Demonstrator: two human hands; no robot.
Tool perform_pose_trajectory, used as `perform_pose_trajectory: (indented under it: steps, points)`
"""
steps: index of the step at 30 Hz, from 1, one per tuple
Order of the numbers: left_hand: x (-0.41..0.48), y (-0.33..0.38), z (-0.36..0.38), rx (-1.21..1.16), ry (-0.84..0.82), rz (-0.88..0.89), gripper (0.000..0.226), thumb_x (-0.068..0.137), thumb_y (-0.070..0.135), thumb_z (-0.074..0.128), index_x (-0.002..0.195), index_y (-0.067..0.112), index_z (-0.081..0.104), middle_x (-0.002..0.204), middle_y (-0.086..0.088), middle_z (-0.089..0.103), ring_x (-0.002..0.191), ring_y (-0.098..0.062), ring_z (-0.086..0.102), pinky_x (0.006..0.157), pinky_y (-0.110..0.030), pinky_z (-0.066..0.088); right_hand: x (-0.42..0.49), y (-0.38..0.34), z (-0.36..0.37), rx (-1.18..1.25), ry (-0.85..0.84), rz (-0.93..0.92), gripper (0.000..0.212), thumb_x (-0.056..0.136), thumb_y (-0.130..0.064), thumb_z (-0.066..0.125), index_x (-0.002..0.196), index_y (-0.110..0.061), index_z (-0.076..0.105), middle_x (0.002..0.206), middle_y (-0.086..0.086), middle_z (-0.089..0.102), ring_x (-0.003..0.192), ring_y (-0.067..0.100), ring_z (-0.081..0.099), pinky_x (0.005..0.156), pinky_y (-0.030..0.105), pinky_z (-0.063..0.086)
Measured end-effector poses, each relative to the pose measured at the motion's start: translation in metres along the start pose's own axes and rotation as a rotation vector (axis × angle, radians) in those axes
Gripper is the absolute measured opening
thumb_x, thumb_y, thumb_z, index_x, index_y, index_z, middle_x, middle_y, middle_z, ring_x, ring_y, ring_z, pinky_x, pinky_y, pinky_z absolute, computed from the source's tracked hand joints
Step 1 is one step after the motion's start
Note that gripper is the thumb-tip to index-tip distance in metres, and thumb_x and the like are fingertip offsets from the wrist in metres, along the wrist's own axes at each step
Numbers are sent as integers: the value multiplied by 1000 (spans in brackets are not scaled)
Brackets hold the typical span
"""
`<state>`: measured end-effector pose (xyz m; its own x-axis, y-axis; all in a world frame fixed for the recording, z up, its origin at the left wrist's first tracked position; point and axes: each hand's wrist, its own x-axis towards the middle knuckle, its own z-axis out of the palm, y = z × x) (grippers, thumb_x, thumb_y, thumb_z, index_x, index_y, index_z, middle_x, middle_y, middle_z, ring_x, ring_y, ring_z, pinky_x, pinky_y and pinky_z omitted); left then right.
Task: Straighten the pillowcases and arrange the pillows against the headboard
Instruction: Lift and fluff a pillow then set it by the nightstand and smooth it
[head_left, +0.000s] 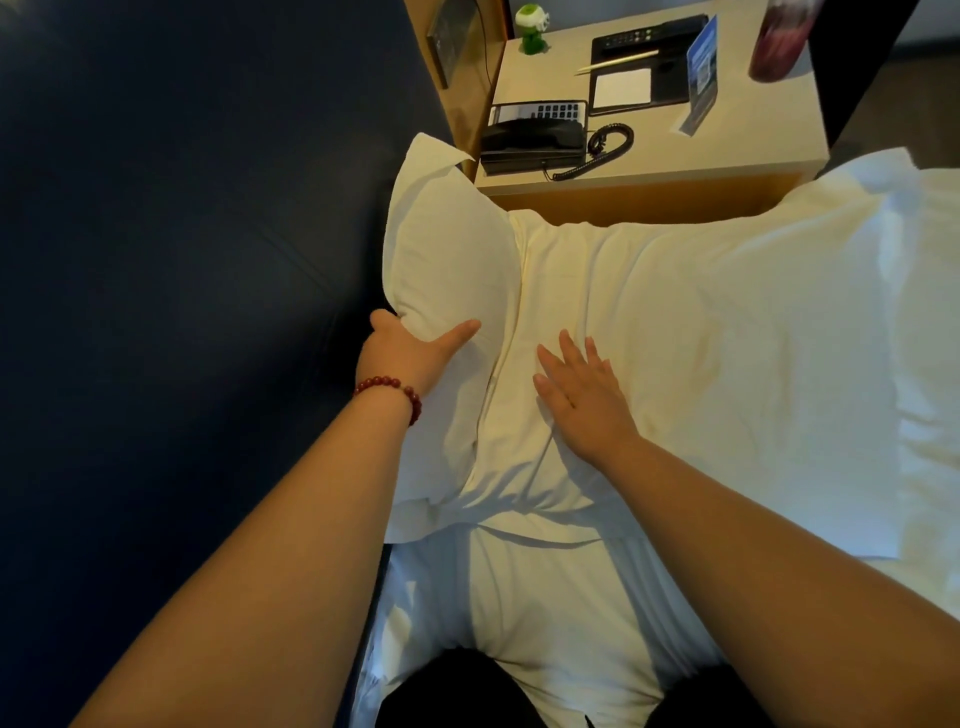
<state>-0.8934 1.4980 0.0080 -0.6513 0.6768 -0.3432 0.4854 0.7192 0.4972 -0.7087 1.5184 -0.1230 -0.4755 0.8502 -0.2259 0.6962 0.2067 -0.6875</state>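
Note:
Two white pillows lie on the bed. The narrower pillow (447, 249) stands on edge against the dark padded headboard (182, 260) at the left. My left hand (410, 351), with a red bead bracelet at the wrist, grips this pillow's edge, thumb on the front and fingers hidden behind it. A large pillow (701, 338) lies flat to its right, its case wrinkled near the lower end. My right hand (582, 395) rests flat on the large pillow with the fingers spread.
A wooden nightstand (675, 192) stands just beyond the pillows, carrying a black telephone (535, 140), a notepad folder (644, 67), a blue card and a green figurine (532, 28). White bedsheet (545, 597) spreads below the pillows. My dark-clothed knees show at the bottom edge.

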Motion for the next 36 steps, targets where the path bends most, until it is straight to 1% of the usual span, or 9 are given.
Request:
perform_pose_trajectory:
  steps: [3,8,13,21,24,27,30,32,36]
  points:
    - [1,5,-9,-29,21,1,97,67,61,80,134,9,33,109,-3,46,92,-22,50,73,-34,44,1,-4,3,-88,-15,6,57,101,-52,19,154,-35,10,164,-3,-8,150,22,-15,119,41,-8]
    - [0,18,-32,5,63,240,43,81,40,75,107,13,54,98,2,56,75,-9,51,59,-21,38,6,-20,9,-89,-8,62,60,100,-58,19,152,-42,-7,163,-5,-16,149,25,-16,119,43,-7]
    - [-8,33,-81,36,199,339,21,81,31,74,89,16,61,77,10,57,66,2,48,53,-14,34,16,-57,17,-6,-41,3,64,95,-57,10,152,-37,-12,163,-5,-16,149,26,-14,118,43,-3]
    - [-25,41,-92,116,224,386,33,81,39,77,96,19,56,82,9,55,74,-6,51,66,-20,40,33,-77,40,156,-123,20,56,105,-43,17,154,-31,-7,163,-1,-14,149,26,-14,120,42,-4]
    - [-24,39,-85,178,247,336,55,78,47,77,115,13,55,103,-1,60,93,-17,56,77,-30,44,38,-73,50,140,-171,23,56,105,-42,16,154,-29,-6,163,2,-15,149,27,-14,119,43,-3]
    - [-27,47,-67,374,313,318,88,76,59,73,141,14,35,134,-9,50,119,-27,52,93,-39,46,37,-65,43,199,-187,-30,54,106,-38,17,156,-24,2,163,0,-7,150,24,-9,120,41,-2]
    - [-44,45,-42,665,456,487,104,83,67,57,155,16,4,157,-16,22,143,-34,25,116,-47,23,24,-59,18,359,27,-68,51,106,-38,25,154,-21,24,162,3,17,148,21,16,121,39,15]
    - [-56,34,-17,826,429,678,93,90,67,40,156,19,-5,164,-14,-2,151,-35,-1,119,-50,-1,22,-50,1,62,277,-41,53,103,-46,22,150,-25,34,160,5,26,145,28,26,116,44,24]
    - [-39,13,17,1151,310,766,75,96,65,18,157,24,1,163,-12,-17,147,-36,-21,116,-58,-15,33,9,-26,-401,254,146,61,96,-61,1,153,-41,2,164,-2,-5,150,28,-8,116,58,-5]
